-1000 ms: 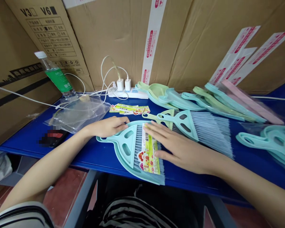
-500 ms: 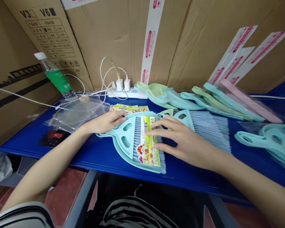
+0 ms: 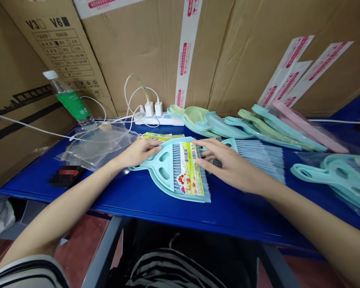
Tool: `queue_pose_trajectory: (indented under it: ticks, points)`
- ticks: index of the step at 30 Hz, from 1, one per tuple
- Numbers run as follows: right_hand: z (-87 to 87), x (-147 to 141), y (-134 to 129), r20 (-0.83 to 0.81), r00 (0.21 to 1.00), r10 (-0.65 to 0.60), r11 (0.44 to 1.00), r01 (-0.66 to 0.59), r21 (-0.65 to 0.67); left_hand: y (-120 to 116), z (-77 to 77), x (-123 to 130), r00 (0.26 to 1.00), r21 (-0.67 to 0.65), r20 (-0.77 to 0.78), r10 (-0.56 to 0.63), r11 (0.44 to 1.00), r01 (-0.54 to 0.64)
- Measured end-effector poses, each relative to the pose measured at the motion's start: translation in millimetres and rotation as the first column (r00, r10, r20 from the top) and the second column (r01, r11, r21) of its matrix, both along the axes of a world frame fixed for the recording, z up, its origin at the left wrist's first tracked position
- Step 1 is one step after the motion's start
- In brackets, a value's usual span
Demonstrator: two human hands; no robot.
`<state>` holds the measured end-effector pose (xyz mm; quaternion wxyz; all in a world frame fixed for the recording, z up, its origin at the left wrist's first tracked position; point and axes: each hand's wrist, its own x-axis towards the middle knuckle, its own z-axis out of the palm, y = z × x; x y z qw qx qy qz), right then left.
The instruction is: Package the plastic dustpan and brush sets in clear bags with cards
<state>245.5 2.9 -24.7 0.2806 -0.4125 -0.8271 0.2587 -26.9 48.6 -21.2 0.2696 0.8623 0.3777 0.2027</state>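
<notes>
Big cardboard boxes [image 3: 147, 48] stood up beyond the person's left hand [image 3: 141, 152] and right hand [image 3: 226, 164], and the blue table [image 3: 243, 214] spread out under both. A row of dustpans [image 3: 186, 115], green, blue and one pink, leaned along the back, past the right hand. Well out to that hand's right I saw a bagged blue set [image 3: 327, 176], and just beyond its knuckles lay loose brushes [image 3: 259, 158]. A crumpled clear bag [image 3: 99, 144] sat to the left hand's left.

The blue dustpan [image 3: 163, 188] lay flat between the hands, a blue brush [image 3: 165, 165] nested in it. The left hand covered the handle end; I couldn't tell whether its fingers closed around it. The right hand, apart from the left, had its fingers loosely spread at the right edge of the printed label [image 3: 192, 168] across the bristles.

A bottle [image 3: 72, 105] tilted beyond the left hand, a power strip [image 3: 171, 121] ran farther back between the hands, and a few loose cards [image 3: 162, 136] lay just past the left fingertips.
</notes>
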Motion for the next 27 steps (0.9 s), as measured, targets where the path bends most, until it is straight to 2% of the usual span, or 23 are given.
queue_pose_trajectory:
  ticks: [2,6,8,11,13,17,19,20,21,22,24,25,26,27]
  points:
    - [-3.4,0.8,4.4,-0.099,0.995,-0.016,0.993,0.004,-0.117,0.7,-2.5,0.3,1.000,-0.033,0.030,-0.009,0.999,0.010]
    - [-6.4,-1.3,8.4,-0.274,0.950,-0.151,0.947,0.059,-0.314,0.0,-4.6,1.6,0.994,-0.138,0.112,-0.020,0.990,0.036]
    - [-4.3,-4.3,7.3,-0.312,0.927,-0.208,0.896,0.053,-0.441,-0.8,-4.0,1.4,0.992,-0.153,0.124,-0.005,0.988,0.024]
    - [0.9,-8.1,4.2,-0.335,0.910,-0.243,0.788,-0.016,-0.616,-1.8,-3.2,0.4,0.994,-0.131,0.106,0.022,0.991,-0.008]
    - [3.4,-8.9,2.5,-0.376,0.895,-0.238,0.745,-0.080,-0.662,-2.3,-3.4,0.5,0.996,-0.130,0.091,0.019,0.991,-0.007]
    - [2.4,-7.8,2.2,-0.419,0.890,-0.181,0.713,-0.175,-0.679,-4.2,-0.8,3.1,0.999,-0.074,0.044,-0.007,0.997,0.010]
    - [0.1,-7.9,2.7,-0.417,0.894,-0.165,0.708,-0.187,-0.681,-5.7,5.9,2.2,0.995,0.014,-0.071,0.064,0.998,-0.063]
    - [-1.2,-8.3,3.0,-0.419,0.893,-0.166,0.711,-0.185,-0.678,-6.4,10.9,0.0,0.975,0.090,-0.154,0.161,0.985,-0.149]
    - [-2.3,-8.7,3.3,-0.422,0.890,-0.176,0.717,-0.178,-0.674,-6.9,16.8,-3.8,0.924,0.186,-0.240,0.299,0.948,-0.258]
    - [-3.2,-9.2,3.6,-0.424,0.886,-0.189,0.719,-0.169,-0.674,-7.0,23.0,-9.2,0.833,0.298,-0.310,0.459,0.879,-0.373]
    - [-4.2,-9.5,4.6,-0.429,0.876,-0.221,0.720,-0.150,-0.678,-5.3,34.5,-24.8,0.571,0.496,-0.368,0.734,0.675,-0.547]
    - [-4.4,-9.2,5.4,-0.431,0.871,-0.238,0.720,-0.140,-0.680,-3.3,38.8,-34.3,0.457,0.536,-0.383,0.803,0.596,-0.597]
    - [-4.4,-8.6,6.3,-0.431,0.867,-0.251,0.722,-0.128,-0.680,-0.5,41.4,-44.3,0.381,0.533,-0.403,0.832,0.552,-0.642]
    - [-4.2,-7.7,7.3,-0.429,0.865,-0.261,0.726,-0.118,-0.678,3.1,42.3,-54.2,0.363,0.503,-0.426,0.829,0.550,-0.667]
